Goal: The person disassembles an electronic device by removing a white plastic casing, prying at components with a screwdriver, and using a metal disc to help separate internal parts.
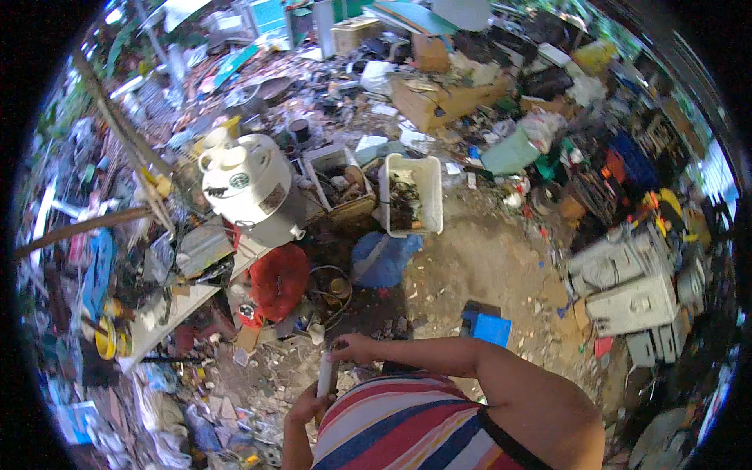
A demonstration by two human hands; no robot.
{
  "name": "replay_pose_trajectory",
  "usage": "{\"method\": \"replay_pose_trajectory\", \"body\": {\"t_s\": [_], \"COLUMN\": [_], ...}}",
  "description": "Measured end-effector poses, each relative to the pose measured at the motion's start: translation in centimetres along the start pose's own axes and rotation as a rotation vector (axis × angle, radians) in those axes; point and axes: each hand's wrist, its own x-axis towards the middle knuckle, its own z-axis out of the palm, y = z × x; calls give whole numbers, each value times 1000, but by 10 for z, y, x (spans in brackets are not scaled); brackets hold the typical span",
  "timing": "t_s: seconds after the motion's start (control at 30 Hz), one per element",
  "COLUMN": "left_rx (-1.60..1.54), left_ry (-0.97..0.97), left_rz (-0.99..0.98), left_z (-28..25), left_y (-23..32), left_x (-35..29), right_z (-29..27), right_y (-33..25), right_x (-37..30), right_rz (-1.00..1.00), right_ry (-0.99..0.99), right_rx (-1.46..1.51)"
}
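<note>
Close to my body, my left hand [310, 405] is closed round the lower end of a slim white tube-like thing [324, 377], which stands nearly upright. The fingers of my right hand [354, 348] pinch its upper end, with that forearm reaching across from the right. What the tube is exactly cannot be made out. Beyond my hands lies a red cushion-like thing [280, 283], with a loop of wire [342, 276] beside it. A blue rounded piece [384, 258] rests on the dirt farther off.
A large white drum [254, 188] stands at the left, with cups on its lid. Near it are a white bin [433, 196] and a box of scraps [368, 203]. Grey appliance casings [633, 298] pile up at right. Blue plastic [491, 329] lies near my right arm. Mixed scrap surrounds everything.
</note>
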Motion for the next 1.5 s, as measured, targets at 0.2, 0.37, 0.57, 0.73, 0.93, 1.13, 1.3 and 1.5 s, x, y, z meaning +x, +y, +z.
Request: {"method": "replay_pose_trajectory", "body": {"t_s": [0.2,0.37,0.57,0.73,0.93,1.13,1.3,1.5], "left_rx": [224,384,508,597,298,424,575,785], "left_ry": [-114,-139,-255,-237,-284,-178,-102,86], "left_rz": [-48,-50,-87,-48,-103,-129,-214,-453], "left_z": [-10,-26,18,12,-19,38,45,41], "left_y": [14,-6,49,46,10,51,43,31], "left_x": [6,29,31,35,71,105,175,248], "right_z": [22,20,15,22,6,-52,-121,-222], "right_y": [56,38,88,86,94,120,108,203], "right_x": [-2,-35,-31,-42,-64,-107,-143,-226], "right_rz": [-152,-78,-97,-163,-9,64,49,15], "right_ry": [231,251,364,421,541,610,704,917], "right_rx": [91,28,258,202,182,25,237,326]}}
